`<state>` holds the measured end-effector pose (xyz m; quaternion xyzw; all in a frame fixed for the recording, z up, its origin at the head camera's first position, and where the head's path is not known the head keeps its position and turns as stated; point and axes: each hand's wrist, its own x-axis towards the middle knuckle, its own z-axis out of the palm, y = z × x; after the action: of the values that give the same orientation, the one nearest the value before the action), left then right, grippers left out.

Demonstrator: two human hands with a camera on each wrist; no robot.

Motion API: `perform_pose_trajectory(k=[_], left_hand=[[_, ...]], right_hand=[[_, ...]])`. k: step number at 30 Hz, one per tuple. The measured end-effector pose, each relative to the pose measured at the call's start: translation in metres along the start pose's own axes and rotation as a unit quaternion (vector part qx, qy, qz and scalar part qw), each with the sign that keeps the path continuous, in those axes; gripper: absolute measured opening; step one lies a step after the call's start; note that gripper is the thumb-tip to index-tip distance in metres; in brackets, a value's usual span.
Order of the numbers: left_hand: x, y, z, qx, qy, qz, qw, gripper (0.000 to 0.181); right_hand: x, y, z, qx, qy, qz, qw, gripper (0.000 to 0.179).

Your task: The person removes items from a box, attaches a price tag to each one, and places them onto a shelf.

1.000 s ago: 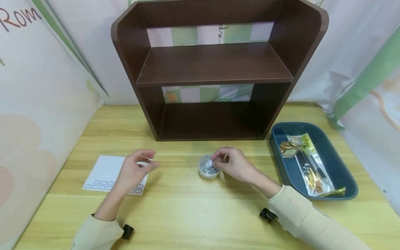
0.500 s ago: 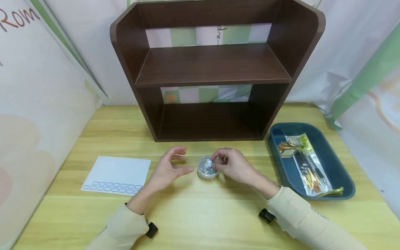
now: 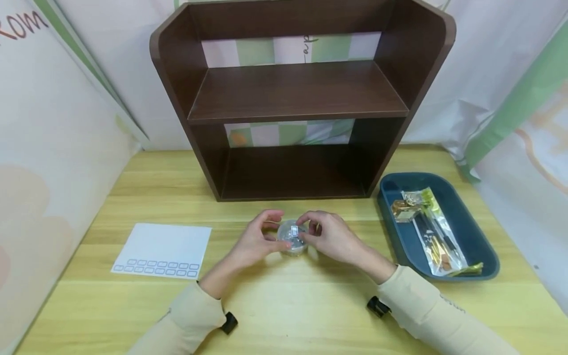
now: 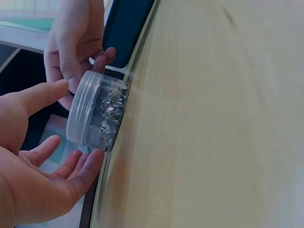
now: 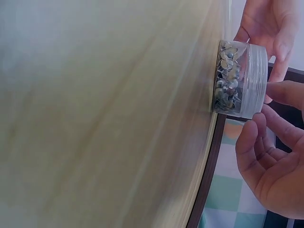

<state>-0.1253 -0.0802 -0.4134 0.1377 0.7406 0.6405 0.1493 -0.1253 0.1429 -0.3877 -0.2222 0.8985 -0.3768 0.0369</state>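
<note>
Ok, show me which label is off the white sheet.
The label over the clear jar, by the right hand; all the others sit in rows on the sheet.

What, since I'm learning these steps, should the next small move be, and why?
I'd probably steady the jar with the left hand: it is spread beside the jar, while the right hand seems to pinch a small label at the lid, and pressing might shift things.

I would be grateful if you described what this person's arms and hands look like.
The left sleeve and right sleeve are cream; the right bears a dark marking too small to read. A small black block shows beside each one. The left hand and right hand are ungloved.
</note>
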Motion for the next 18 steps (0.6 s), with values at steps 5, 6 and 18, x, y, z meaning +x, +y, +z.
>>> perform_pose_trajectory(k=[5, 6, 18], left_hand=[[0.001, 0.002, 0.004, 0.008, -0.012, -0.003, 0.9999, 0.074], [0.001, 0.002, 0.005, 0.012, -0.012, -0.004, 0.9998, 0.074], [0.004, 0.0, 0.007, 0.042, -0.019, 0.001, 0.999, 0.081]], right_hand=[[-0.001, 0.0, -0.001, -0.002, -0.002, -0.006, 1.0, 0.016], [-0.001, 0.001, -0.002, 0.001, -0.003, -0.004, 1.0, 0.016], [0.001, 0.004, -0.039, 0.034, 0.036, 0.0, 0.9988, 0.017]])
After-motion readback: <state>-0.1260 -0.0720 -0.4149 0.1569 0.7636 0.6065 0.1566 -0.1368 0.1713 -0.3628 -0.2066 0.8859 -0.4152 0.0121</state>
